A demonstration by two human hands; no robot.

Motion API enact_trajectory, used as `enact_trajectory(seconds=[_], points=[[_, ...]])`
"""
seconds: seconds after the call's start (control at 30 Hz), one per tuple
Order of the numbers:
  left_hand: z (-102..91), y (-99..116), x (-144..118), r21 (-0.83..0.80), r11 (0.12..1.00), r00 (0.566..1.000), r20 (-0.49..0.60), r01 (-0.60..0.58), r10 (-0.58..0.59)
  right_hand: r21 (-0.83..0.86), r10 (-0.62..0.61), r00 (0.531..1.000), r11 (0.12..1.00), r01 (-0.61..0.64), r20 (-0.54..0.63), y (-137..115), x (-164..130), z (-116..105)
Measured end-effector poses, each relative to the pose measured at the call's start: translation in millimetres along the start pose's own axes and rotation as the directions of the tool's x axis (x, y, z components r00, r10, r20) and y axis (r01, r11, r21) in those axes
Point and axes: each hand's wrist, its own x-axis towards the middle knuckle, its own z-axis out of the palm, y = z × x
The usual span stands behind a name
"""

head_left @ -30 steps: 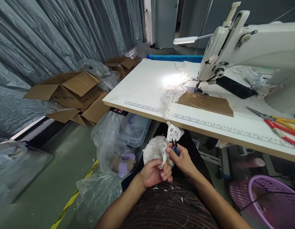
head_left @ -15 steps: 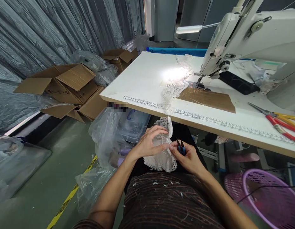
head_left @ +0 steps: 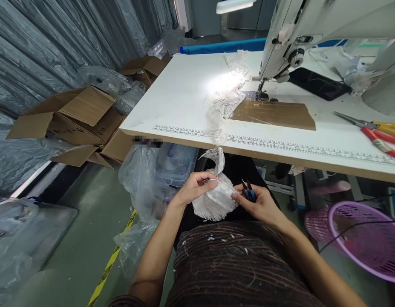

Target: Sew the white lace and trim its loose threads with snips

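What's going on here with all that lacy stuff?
A person is holding white lace just below the table's edge. The left hand pinches it on one side; the right hand pinches the other and also holds small blue snips. More lace lies on the table, near the sewing machine.

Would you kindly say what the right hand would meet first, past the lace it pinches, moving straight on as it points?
Probably the left hand, just across the white lace, though depth is unclear.
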Motion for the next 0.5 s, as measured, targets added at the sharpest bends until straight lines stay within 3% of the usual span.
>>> enact_trajectory(seconds=[0.33,0.5], points=[[4.3,1.8,0.0,-0.005,0.999,0.999,-0.008,0.043,-0.043,-0.022,-0.022,1.000,0.999,0.022,0.012,1.0,7.7,-6.9],[7.2,5.0,0.0,0.020,1.000,1.000,0.006,0.024,-0.024,-0.122,-0.077,0.996,0.989,0.083,0.054,-1.7,6.0,-7.1]])
